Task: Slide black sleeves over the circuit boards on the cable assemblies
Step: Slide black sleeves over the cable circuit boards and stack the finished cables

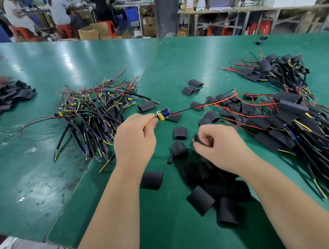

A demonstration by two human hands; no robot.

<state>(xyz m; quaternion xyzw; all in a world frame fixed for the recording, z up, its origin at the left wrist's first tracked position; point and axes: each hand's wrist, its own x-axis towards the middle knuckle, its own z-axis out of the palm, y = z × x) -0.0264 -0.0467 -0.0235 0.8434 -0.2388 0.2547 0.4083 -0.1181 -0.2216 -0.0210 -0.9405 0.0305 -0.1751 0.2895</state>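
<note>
Pairing step, I judge: left hand [135, 139] pinches the board [163, 114] in its fingers, wires [204, 105] trailing toward 3 o'clock; right hand [220, 147] fingers pinch a sleeve [198, 139] above the bench [42, 156]; next, open it and thread the wires.

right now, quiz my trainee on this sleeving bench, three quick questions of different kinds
1. True or false: the circuit board held by the left hand already wears a sleeve.
2. The right hand pinches: A a black sleeve, B a red wire, C nothing.
3. Fill in: the pile of unsleeved assemblies lies on the person's ___ side.
Key: 1 false; 2 A; 3 left.
</note>
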